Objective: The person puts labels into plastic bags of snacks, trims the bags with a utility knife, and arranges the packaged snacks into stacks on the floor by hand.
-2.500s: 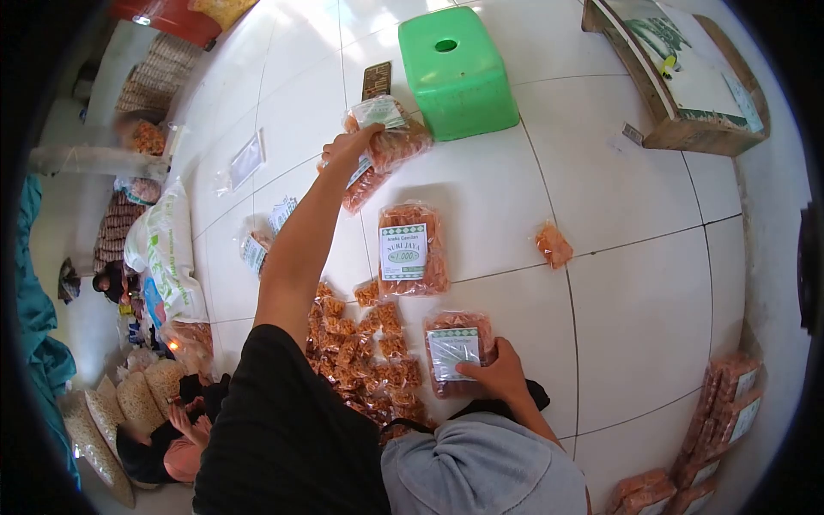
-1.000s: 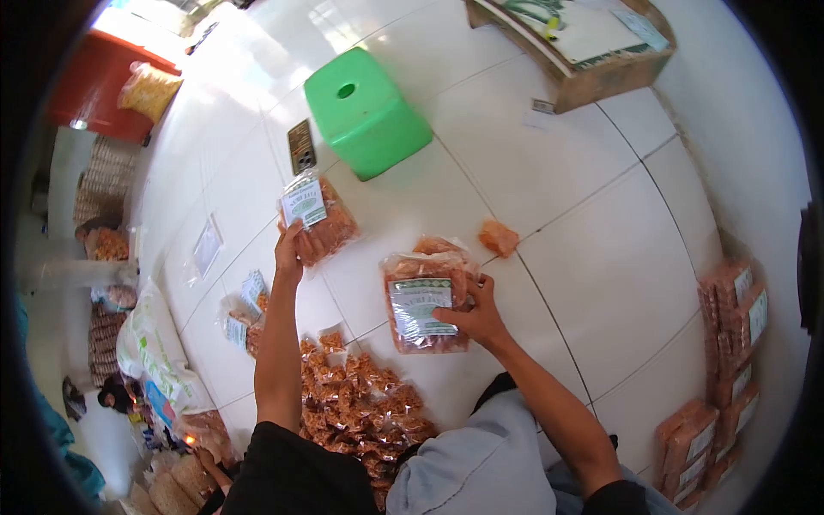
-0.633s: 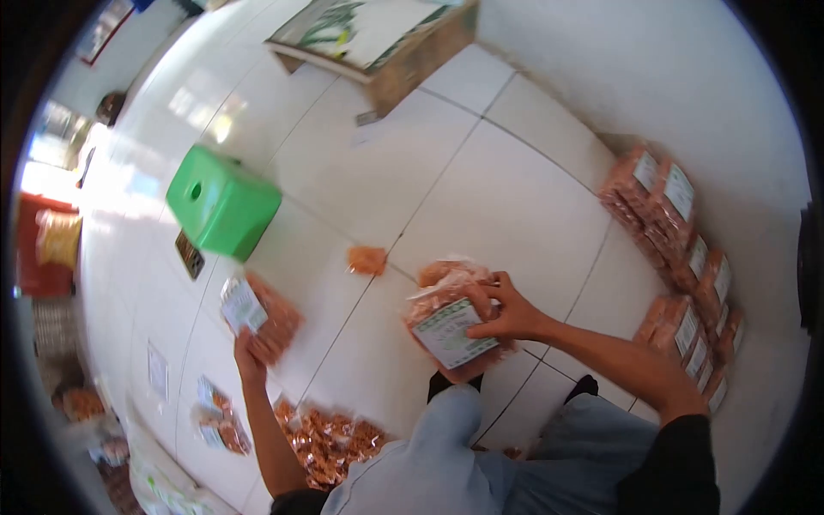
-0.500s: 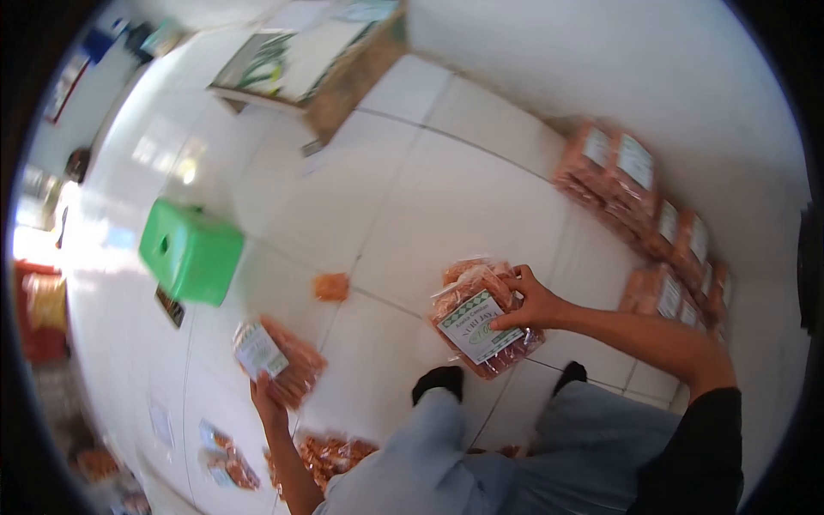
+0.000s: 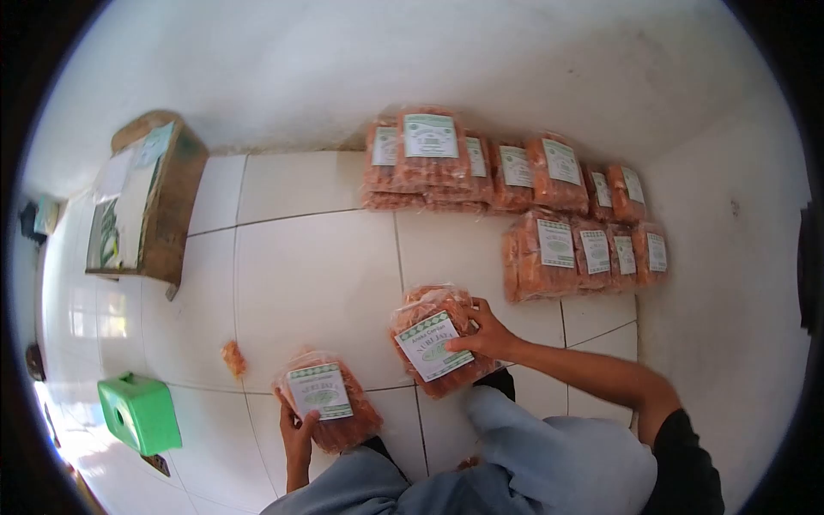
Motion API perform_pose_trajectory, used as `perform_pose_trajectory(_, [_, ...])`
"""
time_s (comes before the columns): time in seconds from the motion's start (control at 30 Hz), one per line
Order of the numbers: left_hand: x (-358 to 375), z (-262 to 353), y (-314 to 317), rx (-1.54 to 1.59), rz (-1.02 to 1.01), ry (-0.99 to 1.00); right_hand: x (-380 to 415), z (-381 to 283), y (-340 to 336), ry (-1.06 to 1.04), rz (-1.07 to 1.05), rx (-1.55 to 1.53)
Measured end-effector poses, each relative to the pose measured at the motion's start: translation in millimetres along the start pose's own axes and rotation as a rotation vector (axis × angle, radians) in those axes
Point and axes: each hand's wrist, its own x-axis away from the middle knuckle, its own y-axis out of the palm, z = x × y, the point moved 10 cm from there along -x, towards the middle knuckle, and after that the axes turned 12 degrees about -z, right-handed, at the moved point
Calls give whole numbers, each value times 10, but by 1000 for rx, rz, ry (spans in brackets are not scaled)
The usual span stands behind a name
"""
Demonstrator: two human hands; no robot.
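Note:
My left hand (image 5: 298,427) grips the lower left edge of a clear plastic packet of orange-brown snacks (image 5: 356,429), thumb on its white and green label. To the right, my right hand (image 5: 482,333) is closed around the right side of another snack packet (image 5: 459,371), its thumb pressing on the label. Both packets are held above the tiled floor in front of my knees, labels facing up, a gap between them. The fingers beneath each packet are hidden.
Stacked snack packets (image 5: 429,167) line the wall, with another group of packets (image 5: 558,249) nearer on the right. A small orange packet (image 5: 233,358) lies on the floor (image 5: 313,266). At left are a green plastic stool (image 5: 148,416) and a low wooden table (image 5: 163,206).
My view has swung right towards the wall and stacks. The left packet has come nearer the right one, and both hands still hold their packets.

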Motion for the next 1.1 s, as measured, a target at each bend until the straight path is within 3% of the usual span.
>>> perform_pose_trajectory(0.13, [-409,247,556,-108,-133,58,112,545,-123,-56,74,-418])
perform_pose_trajectory(0.2, [-517,265,696,-395,-252,-180,234,552,-214,-119,94,-537])
perform_pose_trajectory(0.37, [-959,158,975,-478,-457,-233,635,594,-607,-306,183,-729])
perform_pose_trajectory(0.43, [-1036,282,1245,-542,-589,-244,910,370,-909,-347,66,-832])
perform_pose_trajectory(0.5, [-1192,342,1411,-564,-590,-310,1135,463,-1382,-383,140,-863])
perform_pose_trajectory(0.57, [-1446,506,1801,-823,-755,-158,1337,514,-1966,-448,280,-911])
perform_pose_trajectory(0.63, [-1664,742,2193,-932,-749,-88,1531,731,-2442,-407,436,-876])
perform_pose_trajectory(0.7, [-1868,920,2566,-842,-725,-18,1477,1114,-2755,-232,375,-1019])
perform_pose_trajectory(0.83, [-2169,916,2970,-772,-681,1,1414,1292,-3082,-135,443,-996])
perform_pose_trajectory(0.9, [-2203,973,3066,-756,-658,-10,1552,1016,-3184,-82,519,-774])
perform_pose_trajectory(0.97, [-2189,899,3027,-690,-619,-186,1549,1112,-3286,-76,518,-737])
perform_pose_trajectory(1.1, [-2263,835,2783,-700,-497,74,1508,1113,-3290,-93,517,-756])
